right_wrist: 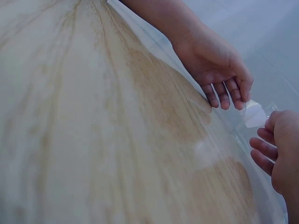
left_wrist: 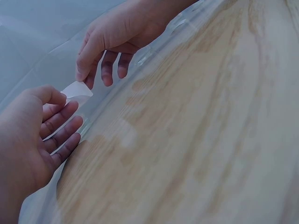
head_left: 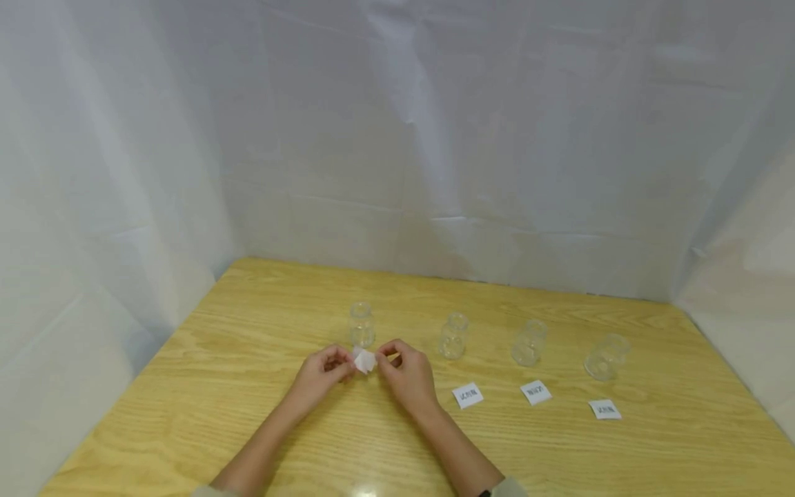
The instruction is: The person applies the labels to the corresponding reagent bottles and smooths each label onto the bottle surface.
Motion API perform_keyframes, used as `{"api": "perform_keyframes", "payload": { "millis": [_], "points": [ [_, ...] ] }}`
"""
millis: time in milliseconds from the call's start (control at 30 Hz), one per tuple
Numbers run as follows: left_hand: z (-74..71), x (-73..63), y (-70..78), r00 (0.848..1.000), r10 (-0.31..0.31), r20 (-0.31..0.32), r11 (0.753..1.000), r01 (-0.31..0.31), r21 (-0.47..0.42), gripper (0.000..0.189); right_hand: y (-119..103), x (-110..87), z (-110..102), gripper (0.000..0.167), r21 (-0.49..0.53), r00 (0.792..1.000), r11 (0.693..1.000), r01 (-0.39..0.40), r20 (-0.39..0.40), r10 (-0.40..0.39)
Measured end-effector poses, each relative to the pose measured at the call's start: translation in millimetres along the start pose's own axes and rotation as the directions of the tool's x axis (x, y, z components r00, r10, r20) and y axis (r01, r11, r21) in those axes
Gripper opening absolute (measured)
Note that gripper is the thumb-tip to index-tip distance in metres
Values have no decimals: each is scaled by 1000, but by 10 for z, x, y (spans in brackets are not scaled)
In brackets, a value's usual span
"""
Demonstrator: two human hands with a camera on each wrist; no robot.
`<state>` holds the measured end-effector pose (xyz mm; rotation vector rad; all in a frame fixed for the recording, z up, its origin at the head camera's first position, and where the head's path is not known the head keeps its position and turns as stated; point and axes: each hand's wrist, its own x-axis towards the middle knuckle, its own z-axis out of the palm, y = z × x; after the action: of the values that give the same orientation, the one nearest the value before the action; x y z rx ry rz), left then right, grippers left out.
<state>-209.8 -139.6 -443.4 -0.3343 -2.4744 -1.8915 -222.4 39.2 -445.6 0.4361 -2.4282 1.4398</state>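
Both hands hold a small white paper label between them, folded or creased, just in front of the leftmost clear glass bottle. My left hand pinches the label's left edge between thumb and forefinger. At the opposite edge, my right hand pinches it with thumb and fingertip. The left wrist view shows the label above the table edge, its face pale and unmarked. In the right wrist view the label looks partly see-through along one side, and the other fingers of both hands are spread loosely.
To the right stand three more glass bottles, the farthest one at the end of the row. Three white cards with black writing lie in front of them on the wooden table. White sheeting hangs around the back and sides.
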Motion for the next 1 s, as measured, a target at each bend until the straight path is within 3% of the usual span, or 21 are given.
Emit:
{"api": "perform_keyframes", "payload": {
  "millis": [667,1000],
  "points": [
    [9,6,31,998,-47,-32,997,45,-67,7,1,9,-6,4,-24,997,998,-60,-41,59],
    [-10,-9,44,998,-44,-45,998,43,-41,6,-13,10,-20,3,-22,996,997,-80,-50,79]
  ]
}}
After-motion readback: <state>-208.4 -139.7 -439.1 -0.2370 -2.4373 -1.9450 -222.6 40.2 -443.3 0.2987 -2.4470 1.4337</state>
